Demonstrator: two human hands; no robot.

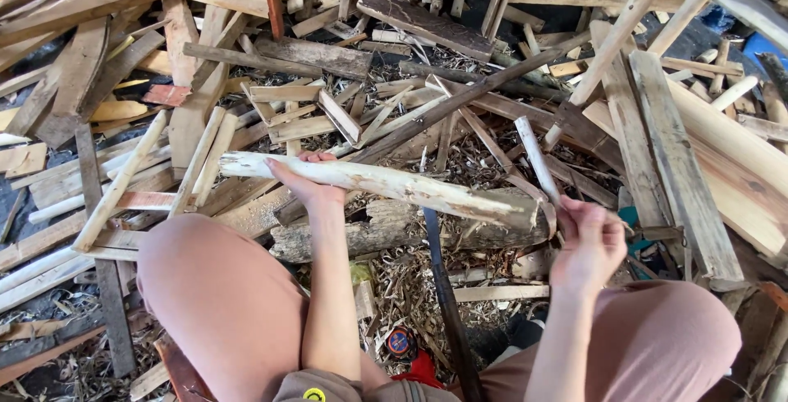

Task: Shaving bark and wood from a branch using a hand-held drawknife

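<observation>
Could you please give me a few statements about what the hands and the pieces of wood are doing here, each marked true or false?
1. The left hand grips a long pale stick. True.
2. The pale stick stands upright. False: it lies nearly level, one end resting on the grey log.
3. The right hand is empty. False: it holds a thin pale strip.
4. Wood scraps lie scattered all around. True.
</observation>
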